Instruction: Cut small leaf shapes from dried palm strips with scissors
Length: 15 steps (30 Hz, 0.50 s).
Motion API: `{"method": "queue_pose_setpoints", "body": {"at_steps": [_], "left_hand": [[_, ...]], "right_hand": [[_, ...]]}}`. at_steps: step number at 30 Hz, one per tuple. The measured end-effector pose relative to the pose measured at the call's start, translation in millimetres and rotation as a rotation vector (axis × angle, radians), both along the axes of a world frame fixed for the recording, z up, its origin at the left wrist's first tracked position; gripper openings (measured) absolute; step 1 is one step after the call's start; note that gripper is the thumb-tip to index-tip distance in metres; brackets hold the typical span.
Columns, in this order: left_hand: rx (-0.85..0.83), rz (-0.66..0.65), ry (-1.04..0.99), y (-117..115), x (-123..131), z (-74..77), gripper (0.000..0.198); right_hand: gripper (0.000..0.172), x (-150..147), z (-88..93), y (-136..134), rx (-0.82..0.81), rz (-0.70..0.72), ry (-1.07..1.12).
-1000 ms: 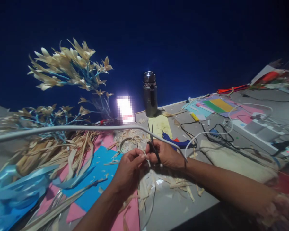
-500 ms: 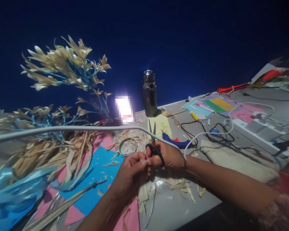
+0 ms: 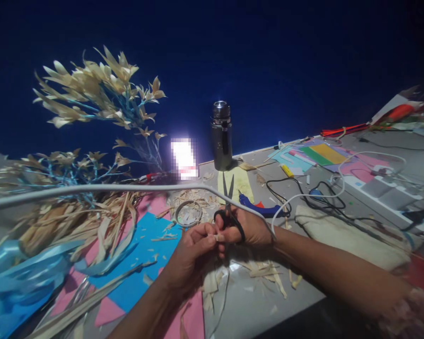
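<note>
My left hand (image 3: 197, 245) is closed in a pinch on a small pale piece of dried husk (image 3: 218, 238). The fingertips of my right hand (image 3: 247, 228) meet the same piece from the other side. Black-handled scissors (image 3: 229, 188) hang on my right hand's fingers, their blades parted and pointing away from me. A ring of tape (image 3: 188, 213) lies just beyond my left hand. Past my right hand rests a blue glue gun (image 3: 257, 207), partly on a yellow sheet (image 3: 245, 183). Husk scraps (image 3: 265, 273) are scattered under and around both hands.
A white cable (image 3: 127, 188) crosses in front of me above the table. A dark flask (image 3: 222, 141) stands at the back beside a bright blurred screen. Husk flowers (image 3: 92, 99) rise at left over blue ribbon (image 3: 28, 268). At right are a power strip (image 3: 381, 202) and a cloth bundle (image 3: 349, 238).
The scissor blades have parted wider and swung slightly to the right. The pale piece between my fingertips shows more clearly. The view has shifted slightly; both hands stay in nearly the same place.
</note>
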<state>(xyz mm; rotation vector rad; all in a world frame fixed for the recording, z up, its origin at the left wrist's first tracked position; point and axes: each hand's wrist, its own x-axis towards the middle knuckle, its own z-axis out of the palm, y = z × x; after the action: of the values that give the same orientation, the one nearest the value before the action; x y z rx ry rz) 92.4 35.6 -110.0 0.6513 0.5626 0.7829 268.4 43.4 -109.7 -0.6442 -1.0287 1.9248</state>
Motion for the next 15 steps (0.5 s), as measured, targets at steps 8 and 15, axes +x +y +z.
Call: {"method": "queue_pose_setpoints", "body": {"at_steps": [8, 15], "left_hand": [[-0.033, -0.025, -0.103, 1.9, -2.8, 4.6, 0.034], [-0.03, 0.084, 0.038, 2.4, 0.5, 1.3, 0.021]], "right_hand": [[0.039, 1.4, -0.4, 2.2, 0.006, 0.024, 0.01], [0.041, 2.8, -0.6, 1.4, 0.01, -0.001, -0.045]]}}
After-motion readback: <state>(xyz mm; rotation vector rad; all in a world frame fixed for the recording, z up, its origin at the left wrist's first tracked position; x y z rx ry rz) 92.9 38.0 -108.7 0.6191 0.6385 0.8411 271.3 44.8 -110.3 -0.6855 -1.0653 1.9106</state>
